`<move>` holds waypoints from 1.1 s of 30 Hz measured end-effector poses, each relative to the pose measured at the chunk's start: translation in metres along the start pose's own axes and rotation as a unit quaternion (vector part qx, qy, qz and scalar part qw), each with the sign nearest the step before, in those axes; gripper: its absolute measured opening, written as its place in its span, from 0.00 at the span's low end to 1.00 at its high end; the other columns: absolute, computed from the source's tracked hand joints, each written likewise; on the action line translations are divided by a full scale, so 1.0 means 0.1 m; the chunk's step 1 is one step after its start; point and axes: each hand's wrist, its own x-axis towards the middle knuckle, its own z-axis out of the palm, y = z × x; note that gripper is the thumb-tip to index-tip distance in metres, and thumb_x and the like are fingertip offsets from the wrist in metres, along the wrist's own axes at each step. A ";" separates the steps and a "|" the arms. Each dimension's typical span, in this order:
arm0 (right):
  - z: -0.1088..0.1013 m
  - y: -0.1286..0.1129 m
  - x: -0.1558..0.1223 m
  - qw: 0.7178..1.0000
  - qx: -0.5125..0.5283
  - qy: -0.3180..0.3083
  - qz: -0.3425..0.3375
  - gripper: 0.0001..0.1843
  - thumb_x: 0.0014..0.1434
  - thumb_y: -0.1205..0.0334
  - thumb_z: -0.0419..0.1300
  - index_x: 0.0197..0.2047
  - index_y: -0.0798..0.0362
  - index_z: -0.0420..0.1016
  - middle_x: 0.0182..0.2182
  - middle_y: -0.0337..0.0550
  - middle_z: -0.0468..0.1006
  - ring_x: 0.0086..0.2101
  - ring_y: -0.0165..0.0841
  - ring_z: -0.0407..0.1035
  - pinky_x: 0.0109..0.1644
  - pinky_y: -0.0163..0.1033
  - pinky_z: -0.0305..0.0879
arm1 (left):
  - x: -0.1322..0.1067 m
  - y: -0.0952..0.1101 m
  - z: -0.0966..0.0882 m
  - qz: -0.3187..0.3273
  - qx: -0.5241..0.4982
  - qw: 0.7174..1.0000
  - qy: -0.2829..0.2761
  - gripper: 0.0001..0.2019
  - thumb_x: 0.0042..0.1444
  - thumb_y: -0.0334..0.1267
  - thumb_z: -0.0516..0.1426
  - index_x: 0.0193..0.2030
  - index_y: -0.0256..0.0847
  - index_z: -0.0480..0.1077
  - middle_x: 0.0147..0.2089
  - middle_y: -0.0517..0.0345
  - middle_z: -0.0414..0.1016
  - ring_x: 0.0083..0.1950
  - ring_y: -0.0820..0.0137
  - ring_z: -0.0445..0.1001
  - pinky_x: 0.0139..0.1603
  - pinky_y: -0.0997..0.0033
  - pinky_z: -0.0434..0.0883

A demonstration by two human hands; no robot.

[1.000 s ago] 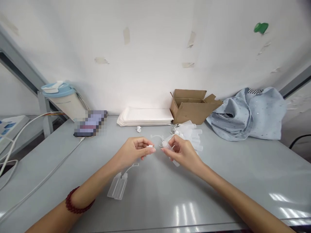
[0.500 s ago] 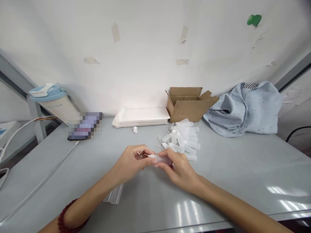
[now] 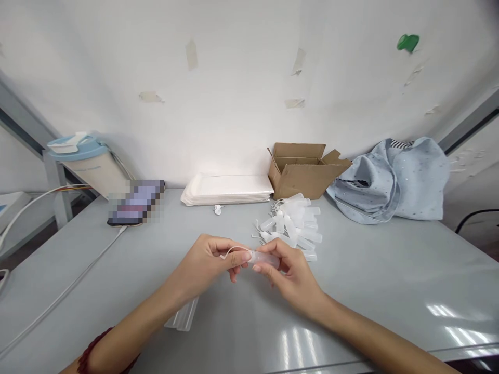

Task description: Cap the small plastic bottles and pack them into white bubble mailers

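A small translucent plastic bottle (image 3: 266,258) lies sideways between my two hands, above the grey table (image 3: 370,291). My left hand (image 3: 218,259) pinches its nozzle end, so the tip is hidden behind the thumb and fingers. A thin white strap curves up over those fingers. Closed around the bottle's body is my right hand (image 3: 290,267), thumb in front and forefinger on top. Just behind the right hand lies a pile of similar bottles (image 3: 292,223) with thin white straps. Clear plastic tubes or sleeves (image 3: 183,316) rest under my left forearm.
An open cardboard box (image 3: 306,176) stands behind the pile, beside a stack of white padded envelopes (image 3: 230,188). A small white piece (image 3: 217,209) lies in front. To the left are a tumbler (image 3: 91,166), a phone (image 3: 136,202) and its cable; to the right, a blue cloth bag (image 3: 390,182).
My left thumb and fingers have closed further over the bottle's nozzle, which showed before. The bottle has shifted slightly right, and the camera view has moved a little.
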 end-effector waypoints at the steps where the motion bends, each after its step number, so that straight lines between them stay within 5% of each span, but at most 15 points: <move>1: 0.00 0.01 -0.01 0.998 -0.046 0.018 -0.038 0.08 0.56 0.56 0.60 0.34 0.51 0.69 0.23 0.37 0.70 0.21 0.27 0.60 0.22 0.32 0.58 | 0.01 -0.01 0.00 -0.015 -0.018 1.000 -0.001 0.10 0.49 0.45 0.62 0.28 0.41 0.78 0.24 0.58 0.72 0.25 0.71 0.67 0.24 0.73 0.70; 5: 0.01 0.04 -0.03 0.985 -0.120 0.041 -0.121 0.05 0.57 0.59 0.59 0.35 0.51 0.69 0.21 0.36 0.70 0.20 0.27 0.59 0.20 0.32 0.54 | 0.01 -0.03 0.01 -0.014 0.000 1.000 0.002 0.09 0.49 0.44 0.62 0.28 0.41 0.78 0.24 0.58 0.73 0.25 0.71 0.68 0.27 0.72 0.70; 10: -0.03 -0.02 0.01 1.000 -0.029 -0.007 0.007 0.12 0.58 0.51 0.57 0.31 0.51 0.70 0.19 0.34 0.67 0.17 0.25 0.56 0.19 0.32 0.53 | -0.02 -0.03 0.06 0.087 0.073 0.993 0.037 0.05 0.49 0.39 0.61 0.29 0.44 0.79 0.29 0.57 0.77 0.29 0.69 0.71 0.32 0.71 0.71; 13: -0.03 -0.03 0.03 0.997 0.039 -0.027 0.063 0.14 0.58 0.49 0.57 0.33 0.52 0.69 0.20 0.34 0.68 0.17 0.25 0.58 0.19 0.32 0.55 | -0.02 -0.05 0.06 0.092 0.056 0.993 0.041 0.05 0.49 0.40 0.61 0.30 0.44 0.79 0.33 0.56 0.78 0.35 0.66 0.74 0.35 0.71 0.72; 21: -0.01 -0.02 0.00 0.995 -0.070 0.027 -0.062 0.08 0.58 0.56 0.58 0.33 0.51 0.69 0.21 0.35 0.69 0.20 0.26 0.59 0.21 0.32 0.54 | -0.03 -0.04 0.02 0.034 0.144 0.989 -0.009 0.19 0.59 0.49 0.51 0.24 0.40 0.72 0.24 0.58 0.72 0.28 0.69 0.70 0.30 0.74 0.67; 29: -0.08 -0.02 0.05 0.999 -0.034 0.004 0.034 0.13 0.56 0.50 0.58 0.33 0.51 0.70 0.19 0.33 0.66 0.18 0.26 0.58 0.20 0.32 0.54 | 0.00 -0.11 0.07 0.206 0.257 0.943 0.033 0.10 0.60 0.40 0.51 0.40 0.45 0.74 0.38 0.55 0.77 0.37 0.66 0.72 0.37 0.71 0.67; 33: -0.07 0.01 0.07 0.999 -0.037 0.006 -0.013 0.12 0.56 0.52 0.59 0.35 0.52 0.70 0.23 0.36 0.69 0.22 0.27 0.61 0.24 0.32 0.57 | 0.02 -0.10 0.06 0.120 0.224 0.967 0.014 0.12 0.61 0.45 0.51 0.37 0.44 0.73 0.35 0.57 0.75 0.36 0.67 0.71 0.33 0.74 0.66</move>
